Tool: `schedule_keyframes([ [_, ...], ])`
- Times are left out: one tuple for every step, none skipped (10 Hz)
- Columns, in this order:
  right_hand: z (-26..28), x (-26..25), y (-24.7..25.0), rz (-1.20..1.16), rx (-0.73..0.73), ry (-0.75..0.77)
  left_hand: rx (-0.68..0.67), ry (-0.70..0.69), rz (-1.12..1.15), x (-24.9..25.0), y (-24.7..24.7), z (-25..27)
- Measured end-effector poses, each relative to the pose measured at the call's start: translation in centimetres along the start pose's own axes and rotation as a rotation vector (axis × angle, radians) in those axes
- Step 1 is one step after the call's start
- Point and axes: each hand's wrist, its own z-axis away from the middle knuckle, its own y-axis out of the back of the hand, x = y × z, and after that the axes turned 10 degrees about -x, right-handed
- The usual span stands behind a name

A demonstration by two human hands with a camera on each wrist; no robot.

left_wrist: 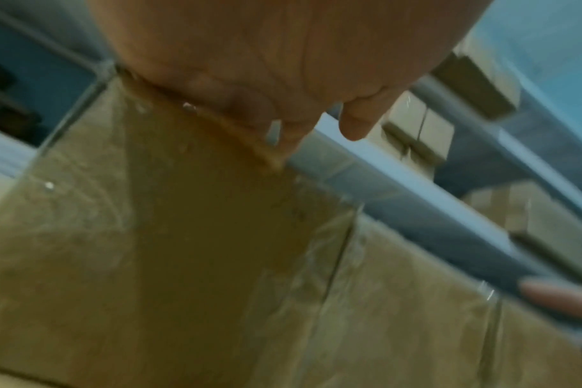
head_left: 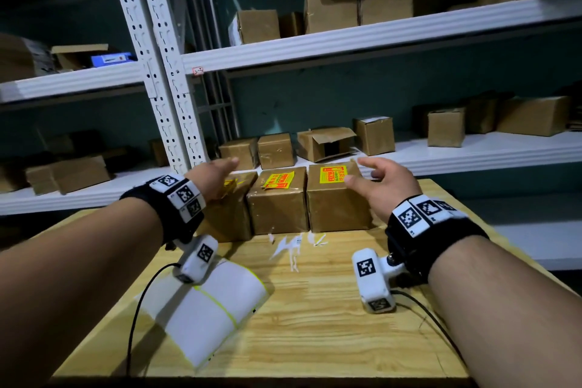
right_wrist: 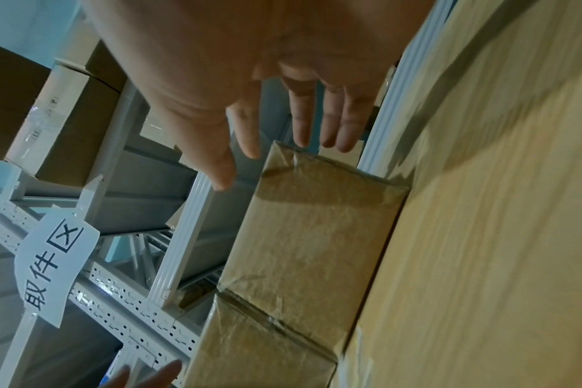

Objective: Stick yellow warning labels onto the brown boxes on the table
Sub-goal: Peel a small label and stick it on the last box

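We see three brown boxes lined up side by side along the far edge of the desk [head_left: 315, 309], touching one another, probably so their tops can be labelled in one pass. The right box [head_left: 338, 198] carries a yellow warning label [head_left: 333, 174] lying flat on its top. The middle box [head_left: 278, 201] has its own label [head_left: 278, 181], a little crumpled and lifting at the edges. The left box [head_left: 228, 208] shows a slip of yellow on top, mostly hidden by our left hand [head_left: 217, 178], so we cannot tell how well it sits.

The label roll [head_left: 214, 299] lies near the front left corner of the desk, white backing up, within easy reach. Torn white backing scraps [head_left: 294, 246] lie just in front of the boxes.

Our left hand is over the left box with straight, relaxed fingers, holding nothing; the left wrist view suggests it meets the top edge, but blur leaves that unsure. Our right hand [head_left: 385, 186] hovers spread beside the right box's near right corner, fingers apart, gripping nothing.
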Motion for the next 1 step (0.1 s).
schedule_keyframes([
  [0.03,-0.37,0.40,-0.045,0.121,-0.015,0.087,-0.120,0.031,-1.53,1.97,0.71],
])
